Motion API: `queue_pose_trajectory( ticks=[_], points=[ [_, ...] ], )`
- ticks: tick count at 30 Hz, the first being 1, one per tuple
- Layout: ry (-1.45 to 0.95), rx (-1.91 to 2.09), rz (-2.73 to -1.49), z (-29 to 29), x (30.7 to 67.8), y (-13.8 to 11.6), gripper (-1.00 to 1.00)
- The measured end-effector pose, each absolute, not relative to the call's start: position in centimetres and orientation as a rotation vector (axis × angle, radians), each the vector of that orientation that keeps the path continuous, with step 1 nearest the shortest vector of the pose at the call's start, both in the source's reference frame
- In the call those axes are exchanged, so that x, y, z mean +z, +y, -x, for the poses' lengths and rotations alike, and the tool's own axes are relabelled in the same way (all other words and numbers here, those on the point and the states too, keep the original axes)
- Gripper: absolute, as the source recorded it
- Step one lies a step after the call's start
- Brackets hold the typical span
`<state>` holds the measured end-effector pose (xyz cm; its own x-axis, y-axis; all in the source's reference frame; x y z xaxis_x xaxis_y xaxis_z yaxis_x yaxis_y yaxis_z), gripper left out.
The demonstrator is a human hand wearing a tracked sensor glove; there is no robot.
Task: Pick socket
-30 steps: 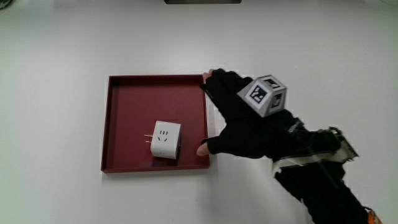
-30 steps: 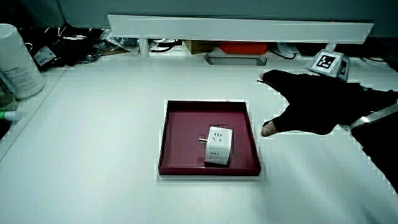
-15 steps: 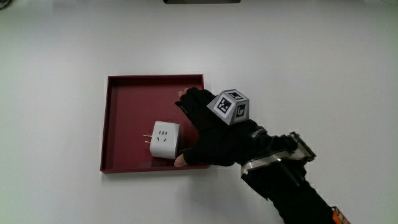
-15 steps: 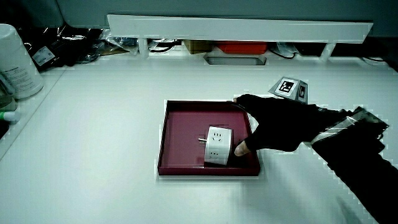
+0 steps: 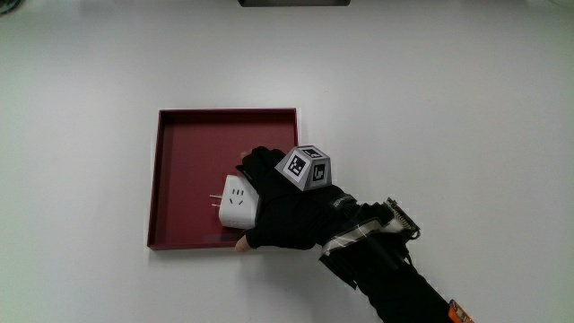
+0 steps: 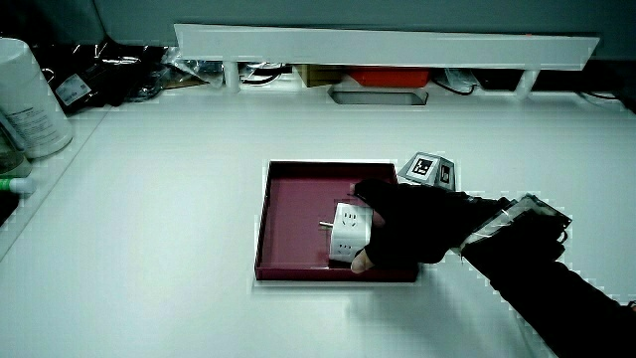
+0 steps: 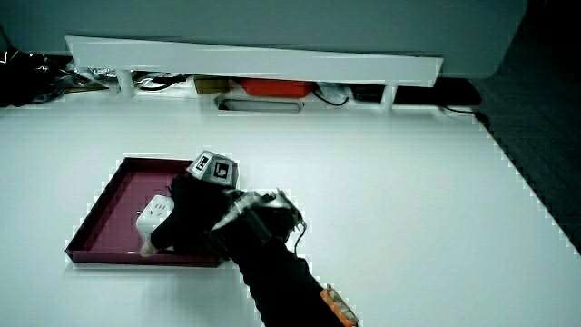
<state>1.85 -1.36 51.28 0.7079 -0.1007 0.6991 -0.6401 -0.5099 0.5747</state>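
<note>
Main view: the socket (image 5: 234,201) is a small white cube with rounded corners, lying inside a shallow dark red tray (image 5: 184,144) on the white desk (image 5: 448,117). Its upward face carries dark slot openings, and two thin metal prongs stick out of one side, pointing across the tray floor. It sits in the part of the tray nearer to the person, close to the tray's near wall. The hand (image 5: 282,211) — black glove, patterned cube (image 5: 303,168) on its back — is clamped on the socket, fingers curled over one end and a bare thumb tip showing at the tray's near wall. The forearm runs away from the tray toward the person.

In both side views the socket (image 6: 348,231) (image 7: 154,215) shows as a pale block half covered by the hand (image 6: 402,234) (image 7: 186,218), with the slots visible on its face. A low white partition (image 6: 388,45) stands along the desk's edge — farther from the person than the tray.
</note>
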Motion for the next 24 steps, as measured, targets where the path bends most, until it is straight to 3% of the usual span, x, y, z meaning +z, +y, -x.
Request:
queue_pose_trajectory(
  ticks=[3, 24],
  points=[
    [-0.572, 0.773, -2.013, -1.72, 51.83, -1.18, 0.0],
    [-0.542, 0.913, -2.105, -2.67, 51.55, -1.37, 0.95]
  ],
)
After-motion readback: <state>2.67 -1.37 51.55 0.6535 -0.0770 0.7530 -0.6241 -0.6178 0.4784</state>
